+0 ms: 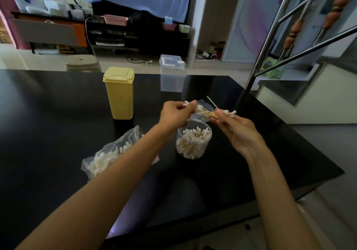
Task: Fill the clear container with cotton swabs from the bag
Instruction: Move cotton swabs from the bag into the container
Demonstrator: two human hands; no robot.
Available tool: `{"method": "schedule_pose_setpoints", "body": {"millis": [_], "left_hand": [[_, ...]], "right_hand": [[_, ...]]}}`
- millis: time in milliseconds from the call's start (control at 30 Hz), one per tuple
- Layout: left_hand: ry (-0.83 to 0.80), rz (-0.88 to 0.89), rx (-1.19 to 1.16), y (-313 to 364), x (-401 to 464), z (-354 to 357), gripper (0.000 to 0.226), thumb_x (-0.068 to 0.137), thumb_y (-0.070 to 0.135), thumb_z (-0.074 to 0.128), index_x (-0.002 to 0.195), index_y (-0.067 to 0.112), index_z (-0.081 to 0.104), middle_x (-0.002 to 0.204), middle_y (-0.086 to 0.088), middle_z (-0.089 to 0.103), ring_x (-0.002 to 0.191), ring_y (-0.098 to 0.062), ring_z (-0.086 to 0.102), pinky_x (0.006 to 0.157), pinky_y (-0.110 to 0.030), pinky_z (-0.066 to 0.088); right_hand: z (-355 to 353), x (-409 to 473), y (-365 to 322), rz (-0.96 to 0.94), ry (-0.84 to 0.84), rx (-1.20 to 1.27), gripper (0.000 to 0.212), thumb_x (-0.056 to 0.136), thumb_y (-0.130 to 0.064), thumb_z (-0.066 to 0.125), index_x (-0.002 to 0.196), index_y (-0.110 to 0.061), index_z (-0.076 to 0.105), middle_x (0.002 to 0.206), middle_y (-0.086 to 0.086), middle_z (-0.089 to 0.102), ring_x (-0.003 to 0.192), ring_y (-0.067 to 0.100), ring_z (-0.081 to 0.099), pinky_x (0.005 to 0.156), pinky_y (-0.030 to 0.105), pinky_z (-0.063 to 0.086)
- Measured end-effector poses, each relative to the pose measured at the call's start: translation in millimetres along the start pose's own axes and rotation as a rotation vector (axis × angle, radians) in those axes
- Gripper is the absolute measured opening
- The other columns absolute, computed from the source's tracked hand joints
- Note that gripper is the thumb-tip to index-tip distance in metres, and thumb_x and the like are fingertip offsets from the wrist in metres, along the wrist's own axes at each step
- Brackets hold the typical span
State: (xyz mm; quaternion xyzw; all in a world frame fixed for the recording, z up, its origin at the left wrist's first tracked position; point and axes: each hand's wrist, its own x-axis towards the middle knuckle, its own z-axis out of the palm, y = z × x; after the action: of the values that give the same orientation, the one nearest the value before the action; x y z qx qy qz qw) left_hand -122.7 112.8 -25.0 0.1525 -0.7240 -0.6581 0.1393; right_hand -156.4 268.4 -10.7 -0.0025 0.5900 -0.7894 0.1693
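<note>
- Both hands are raised over the black table (58, 102), held just above and beyond the clear container (193, 142).
- Right hand (234, 129): palm turned up, fingers curled, thumb and fingertips pinching a bundle of swabs (212, 113) near its right end. White tips stick out past the fingers to the right; the wooden sticks run leftward toward the other hand.
- One swab angles up and away from the bundle, just beyond the right fingertips.
- Left hand (174, 115): fingers curled, tips closed on the left end of the same bundle. A few white tips show above its knuckles. Whether it holds separate swabs too, cannot tell.
- Container stands upright on the table directly below the gap between the two hands, open at the top, about full of swabs standing on end.
- Lid (204, 107), clear and round, appears behind the bundle, between the two sets of fingertips; cannot tell if it is hinged to the container.
- Bag (108, 153), clear plastic with swabs inside, lies on the table under and left of the left forearm, well apart from the fingers.
- Yellow box (119, 93), tall with lid closed, stands left of and beyond the left hand.
- Clear box (172, 73) with a flip lid stands farther back, beyond both hands, at the table's far edge.
</note>
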Motion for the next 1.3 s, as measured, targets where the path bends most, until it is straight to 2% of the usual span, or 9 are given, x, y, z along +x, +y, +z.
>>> {"method": "schedule_pose_setpoints", "body": {"millis": [200,367,567,733,833,933,1033,1200,1300], "left_hand": [[0.087,-0.015,-0.148,0,-7,-4,0.016,0.085,0.027,0.067,0.077,0.013,0.071,0.072,0.002,0.068,0.059,-0.001,0.060,0.056,-0.010,0.051],[0.152,-0.129,-0.307,0,-10,-20,0.017,0.086,0.025,0.066,0.088,0.009,0.070,0.076,0.002,0.067,0.064,-0.002,0.059,0.057,-0.010,0.052],[-0.117,-0.299,-0.477,-1,-23,-4,0.016,0.084,0.028,0.067,0.083,0.013,0.070,0.072,0.005,0.067,0.060,0.000,0.059,0.054,-0.011,0.050],[-0.016,-0.163,-0.346,-16,-27,14,0.025,0.089,0.033,0.060,0.083,0.011,0.070,0.061,0.009,0.057,0.051,0.003,0.052,0.049,-0.009,0.043],[0.030,-0.092,-0.236,-20,-26,19,0.026,0.091,0.036,0.057,0.085,0.013,0.068,0.062,0.012,0.059,0.056,0.002,0.053,0.049,-0.010,0.042],[0.003,-0.116,-0.226,-17,-22,21,0.026,0.093,0.035,0.056,0.087,0.012,0.067,0.066,0.010,0.058,0.062,-0.001,0.052,0.051,-0.013,0.040],[-0.030,-0.144,-0.244,-13,-18,23,0.024,0.093,0.032,0.057,0.081,0.014,0.066,0.064,0.008,0.056,0.061,-0.002,0.050,0.047,-0.012,0.039],[-0.108,-0.226,-0.303,-12,-12,24,0.026,0.095,0.032,0.054,0.093,0.008,0.062,0.063,0.003,0.045,0.051,-0.003,0.040,0.040,-0.013,0.034],[-0.191,-0.253,-0.281,-11,-10,24,0.029,0.097,0.034,0.049,0.080,0.012,0.057,0.058,0.003,0.036,0.047,-0.004,0.032,0.038,-0.014,0.028]], "right_hand": [[-1,-1,-1,0.023,0.012,0.062,0.016,0.084,-0.007,0.065,0.099,-0.001,0.066,0.095,0.012,0.071,0.082,0.014,0.070,0.072,0.018,0.057],[-5,3,3,-0.010,0.104,0.081,0.016,0.085,-0.006,0.064,0.100,0.000,0.066,0.097,0.013,0.070,0.087,0.017,0.069,0.066,0.016,0.057],[9,3,17,-0.017,0.098,0.015,0.015,0.086,-0.007,0.063,0.099,0.000,0.066,0.091,0.010,0.070,0.082,0.015,0.069,0.064,0.015,0.056],[14,3,21,0.032,0.065,0.020,0.014,0.088,-0.006,0.060,0.100,-0.002,0.067,0.096,0.011,0.071,0.084,0.014,0.069,0.063,0.015,0.056],[13,4,22,0.031,0.056,0.038,0.009,0.087,-0.005,0.060,0.092,-0.005,0.068,0.090,0.007,0.070,0.073,0.009,0.070,0.056,0.013,0.053],[13,4,21,0.037,0.053,0.085,0.007,0.087,-0.005,0.061,0.087,-0.006,0.068,0.086,0.006,0.070,0.066,0.007,0.070,0.054,0.013,0.052],[13,3,18,0.031,0.054,0.117,0.009,0.088,-0.005,0.060,0.086,-0.006,0.068,0.086,0.007,0.069,0.075,0.011,0.069,0.055,0.014,0.053],[16,3,22,0.012,0.056,0.066,0.010,0.086,-0.008,0.063,0.093,-0.004,0.068,0.095,0.011,0.070,0.091,0.017,0.068,0.073,0.020,0.057],[16,4,24,-0.003,0.062,0.033,0.009,0.087,-0.010,0.063,0.092,-0.005,0.068,0.095,0.010,0.070,0.090,0.016,0.068,0.075,0.022,0.056]]}}
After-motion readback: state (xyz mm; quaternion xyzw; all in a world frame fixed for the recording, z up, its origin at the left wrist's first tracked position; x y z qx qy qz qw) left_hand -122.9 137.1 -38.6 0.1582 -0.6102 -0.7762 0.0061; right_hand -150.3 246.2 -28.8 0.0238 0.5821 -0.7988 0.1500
